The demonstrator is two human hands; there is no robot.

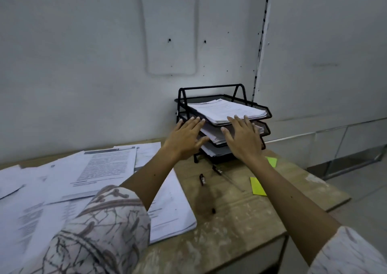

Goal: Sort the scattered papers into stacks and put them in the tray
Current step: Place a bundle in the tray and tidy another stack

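Observation:
A black wire tray (pixel 261 107) with three tiers stands at the back of the wooden table, against the wall. Each tier holds a paper stack; the top stack (pixel 228 110) is the fullest in view. My left hand (pixel 185 138) is open, fingers spread, at the tray's front left, fingertips near the top tier's rim. My right hand (pixel 243 138) is open too, fingers spread in front of the middle tier's papers (pixel 209 135). Neither hand holds anything. Scattered printed papers (pixel 100 173) cover the table's left half.
Two pens (pixel 202 179) (pixel 227 177) lie on the bare wood in front of the tray. Yellow-green sticky notes (pixel 258 186) (pixel 272 161) sit to the right. The table's right edge drops to the floor. A white wall pocket (pixel 169 30) hangs above.

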